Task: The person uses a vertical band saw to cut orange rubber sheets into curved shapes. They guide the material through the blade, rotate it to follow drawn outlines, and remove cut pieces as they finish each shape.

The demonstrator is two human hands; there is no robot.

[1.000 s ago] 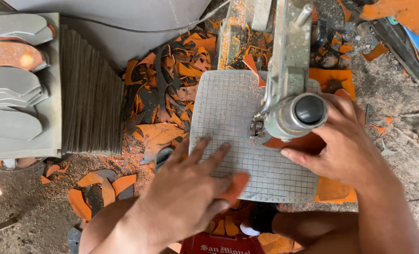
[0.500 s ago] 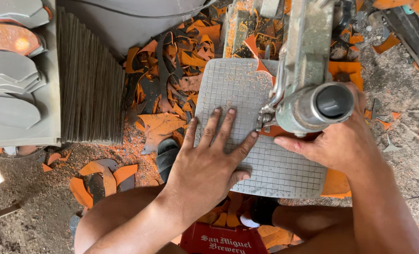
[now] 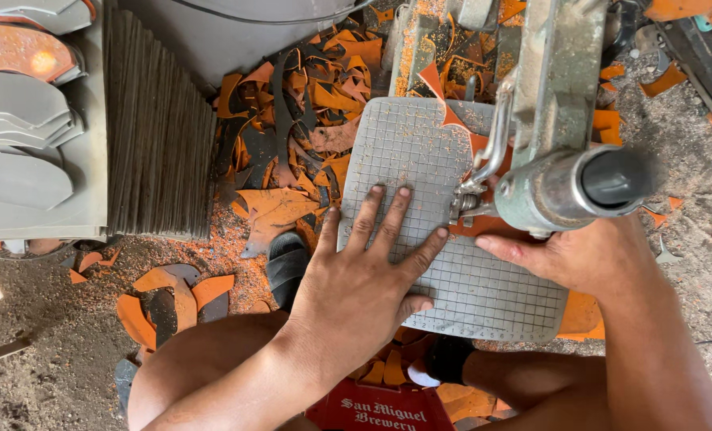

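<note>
Left hand (image 3: 364, 275) lying flat on gridded sheet (image 3: 420, 160), right hand (image 3: 587, 259) lying under machine handle (image 3: 571, 187); stacked sheets (image 3: 160, 128) sitting far left.

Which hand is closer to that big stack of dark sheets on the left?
Left. The left hand lies flat on the gridded grey sheet, nearer the stack of dark sheets. The right hand is farther, beyond the machine.

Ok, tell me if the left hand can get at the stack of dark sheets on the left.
Probably yes. The left hand lies flat on the gridded grey sheet, holding nothing, and only scrap-strewn floor lies between it and the stack of dark sheets.
</note>
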